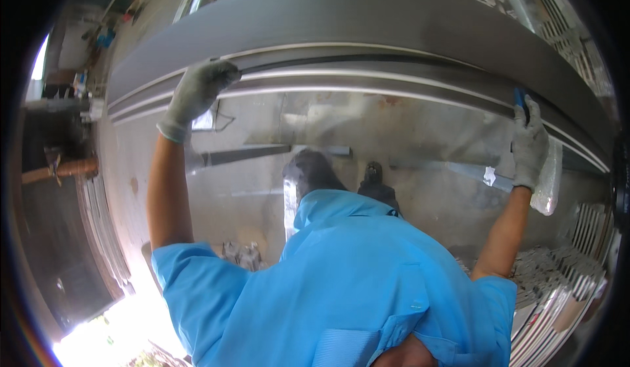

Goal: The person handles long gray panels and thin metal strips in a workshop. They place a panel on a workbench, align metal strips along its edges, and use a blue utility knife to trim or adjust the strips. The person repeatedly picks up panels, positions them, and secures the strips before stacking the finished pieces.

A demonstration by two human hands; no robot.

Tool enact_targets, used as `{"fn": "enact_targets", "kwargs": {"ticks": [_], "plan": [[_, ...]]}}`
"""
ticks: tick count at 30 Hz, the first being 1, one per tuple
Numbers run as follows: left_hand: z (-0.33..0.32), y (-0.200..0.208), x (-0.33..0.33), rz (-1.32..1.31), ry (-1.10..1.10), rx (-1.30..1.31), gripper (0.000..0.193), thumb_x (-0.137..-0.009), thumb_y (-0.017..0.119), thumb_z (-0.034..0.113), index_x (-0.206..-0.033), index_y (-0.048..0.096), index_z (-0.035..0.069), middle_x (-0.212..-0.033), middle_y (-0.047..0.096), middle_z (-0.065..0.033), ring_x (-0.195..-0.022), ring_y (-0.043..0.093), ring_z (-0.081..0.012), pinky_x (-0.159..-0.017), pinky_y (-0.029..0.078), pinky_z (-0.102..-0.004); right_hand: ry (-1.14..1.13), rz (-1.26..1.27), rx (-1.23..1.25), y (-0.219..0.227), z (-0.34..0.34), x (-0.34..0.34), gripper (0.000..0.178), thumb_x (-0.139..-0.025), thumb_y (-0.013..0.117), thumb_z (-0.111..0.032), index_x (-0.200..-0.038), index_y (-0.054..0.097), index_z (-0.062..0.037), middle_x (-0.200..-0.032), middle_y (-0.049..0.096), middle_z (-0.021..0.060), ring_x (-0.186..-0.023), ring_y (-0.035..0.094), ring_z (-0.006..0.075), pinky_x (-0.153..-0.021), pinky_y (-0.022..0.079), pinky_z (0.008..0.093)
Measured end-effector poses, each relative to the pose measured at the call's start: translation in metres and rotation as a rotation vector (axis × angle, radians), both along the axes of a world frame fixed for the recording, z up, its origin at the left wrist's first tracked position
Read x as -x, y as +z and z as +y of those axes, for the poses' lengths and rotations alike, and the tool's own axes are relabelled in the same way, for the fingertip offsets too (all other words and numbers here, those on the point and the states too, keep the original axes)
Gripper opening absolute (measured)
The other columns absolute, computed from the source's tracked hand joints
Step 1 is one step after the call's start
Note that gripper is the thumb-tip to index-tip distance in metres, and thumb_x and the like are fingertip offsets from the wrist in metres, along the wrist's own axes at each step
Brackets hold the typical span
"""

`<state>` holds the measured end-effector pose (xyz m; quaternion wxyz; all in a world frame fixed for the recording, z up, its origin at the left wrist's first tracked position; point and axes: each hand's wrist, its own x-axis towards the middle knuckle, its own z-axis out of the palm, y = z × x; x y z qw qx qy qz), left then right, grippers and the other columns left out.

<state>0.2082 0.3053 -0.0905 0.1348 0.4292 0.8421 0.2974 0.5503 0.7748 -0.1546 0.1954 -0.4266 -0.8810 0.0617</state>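
Note:
In front of me a long dark grey panel (367,13) spans the view, its near edge lined with pale ridged rails. A thin black strip (341,59) runs along these rails. My left hand (200,95), in a pale knitted glove, is closed on the strip's left end. At the far right my gloved right hand (530,144) is closed around a small blue tool-like piece (520,98), held against the panel's near edge. Most of that piece is hidden by my fingers, so its kind is unclear. Clear plastic wrap (548,180) hangs beside my right wrist.
Below the panel, grey bars (246,154) cross near my shoes (373,173), with another bar (469,170) to the right. Stacked long profiles (558,301) stand at the lower right. More stock lies beyond the panel. A dark cabinet-like block (62,236) is on the left.

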Motion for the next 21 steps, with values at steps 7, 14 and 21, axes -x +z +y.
{"fn": "enact_targets", "kwargs": {"ticks": [7,14,21], "plan": [[0.027,-0.002,0.037,0.445,-0.165,0.050,0.003,-0.091,0.066,0.008,-0.093,0.066,0.005,-0.086,0.062,-0.0151,-0.080,0.059,-0.0377,-0.072,0.047,-0.0435,-0.154,-0.026,-0.013,0.007,-0.025,0.015,0.037,-0.099,0.055,-0.039,-0.128,0.063,-0.0183,-0.112,0.072,0.0144,-0.102,0.068,0.0384,-0.086,0.052,0.0497],[0.041,-0.008,0.084,0.457,-0.553,-0.004,0.008,-0.081,0.069,0.008,-0.089,0.067,0.007,-0.086,0.060,-0.0119,-0.082,0.058,-0.0350,-0.072,0.044,-0.0467,-0.520,-0.019,0.048,0.025,-0.008,0.011,0.030,-0.098,0.052,-0.034,-0.120,0.063,-0.0165,-0.107,0.072,0.0169,-0.105,0.066,0.0379,-0.089,0.051,0.0496],[0.038,-0.031,0.116,0.442,-0.860,-0.176,0.015,-0.081,0.071,0.019,-0.077,0.059,0.010,-0.080,0.056,-0.0082,-0.074,0.056,-0.0315,-0.066,0.044,-0.0444,-0.644,-0.020,0.021,0.017,-0.054,0.078,0.027,-0.098,0.051,-0.032,-0.114,0.062,-0.0125,-0.107,0.071,0.0193,-0.104,0.067,0.0406,-0.091,0.052,0.0504]]}}
